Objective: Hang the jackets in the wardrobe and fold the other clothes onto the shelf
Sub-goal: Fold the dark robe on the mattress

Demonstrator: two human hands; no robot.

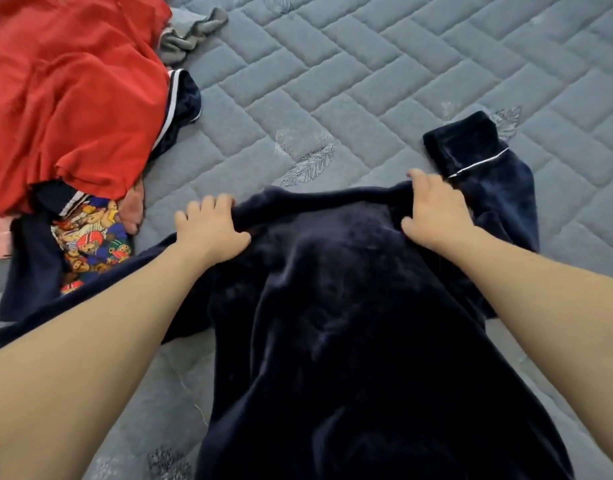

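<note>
Both hands, left hand (pixel 208 223) and right hand (pixel 433 209), are gripping the navy garment (pixel 332 306) on the bed (pixel 367 81); keeping its far edge taut should be giving a straight fold.

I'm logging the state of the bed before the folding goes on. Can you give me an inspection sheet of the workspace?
Surface: grey quilted mattress, leaf embroidery in places.
Job's things: navy velvet garment spread out in front; its cuff with white piping lies at the right.
Clutter: red garment heaped on a pile at the upper left, cartoon-print cloth beneath it, grey cloth behind.
Grips: left hand and right hand each grip the navy garment's far edge.
Cables: nothing seen.
Surroundings: nothing seen beyond the mattress.
</note>
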